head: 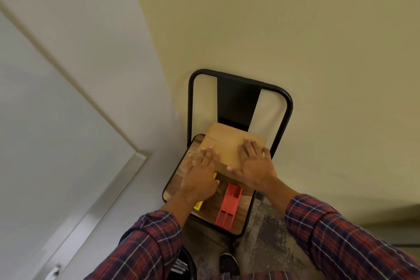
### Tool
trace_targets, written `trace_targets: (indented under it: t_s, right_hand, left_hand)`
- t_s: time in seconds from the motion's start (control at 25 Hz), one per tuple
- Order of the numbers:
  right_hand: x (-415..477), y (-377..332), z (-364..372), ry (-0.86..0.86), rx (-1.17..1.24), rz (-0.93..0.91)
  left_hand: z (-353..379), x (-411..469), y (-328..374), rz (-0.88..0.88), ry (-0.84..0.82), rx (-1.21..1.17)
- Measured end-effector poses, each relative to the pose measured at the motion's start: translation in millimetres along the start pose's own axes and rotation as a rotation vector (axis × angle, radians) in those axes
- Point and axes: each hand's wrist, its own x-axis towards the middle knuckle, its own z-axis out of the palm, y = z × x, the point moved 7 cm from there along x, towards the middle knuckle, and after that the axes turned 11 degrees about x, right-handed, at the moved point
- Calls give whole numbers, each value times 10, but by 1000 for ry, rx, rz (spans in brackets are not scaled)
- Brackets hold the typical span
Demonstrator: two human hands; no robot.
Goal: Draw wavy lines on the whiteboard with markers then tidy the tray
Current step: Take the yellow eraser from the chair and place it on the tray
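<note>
The left hand (202, 166) and right hand (254, 164) lie flat and apart on the box (227, 145), the red tray (228, 206) just nearside of it, while the whiteboard (56, 120) left of it looks bare, so drawing and tidying likely remain.

A cream wall (295, 30) fills most of the view, plain and matte. To the left it meets a paler, greyish-white wall (91, 18) at a corner that runs down toward the floor. A chair (238, 102) stands with its back against the cream wall, just beside that corner. Its black metal frame (287, 107) loops round in a rounded rectangle, with one broad black slat down the middle of the back. The seat (179, 177) is wood-grained with a dark rim. Below it the floor (268, 245) is mottled grey, rough like worn concrete. The light is soft and even, and the chair frame casts only a faint shadow on the wall behind.
</note>
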Motion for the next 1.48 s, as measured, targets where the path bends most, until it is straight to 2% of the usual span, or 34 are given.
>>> trace_targets:
  t_s: [0.2,0.32,0.52,0.72,0.96,1.16,1.32,1.48]
  right_hand:
    - [-64,-26,-78,84,18,-9]
    - [-109,-48,-100,109,44,-13]
    - [-178,-96,-108,139,25,-16]
    - [-289,-177,-152,224,8,-40]
    - [-394,-222,-161,224,-27,-98]
    - [-458,-322,-74,203,-13,-194]
    - [-442,-601,11,183,35,-361]
    - [-327,-1030,210,21,35,-548]
  left_hand:
    - [-27,-163,-181,-55,168,25]
    - [81,-282,-330,-136,206,-57]
    - [238,-454,-387,-213,190,-188]
    - [572,-494,-348,-252,77,-254]
    - [793,-512,-227,-342,0,-355]
    - [829,-543,-196,-404,14,-431]
    - [771,-643,-322,-440,102,-514]
    - [626,-866,-444,-429,196,-560]
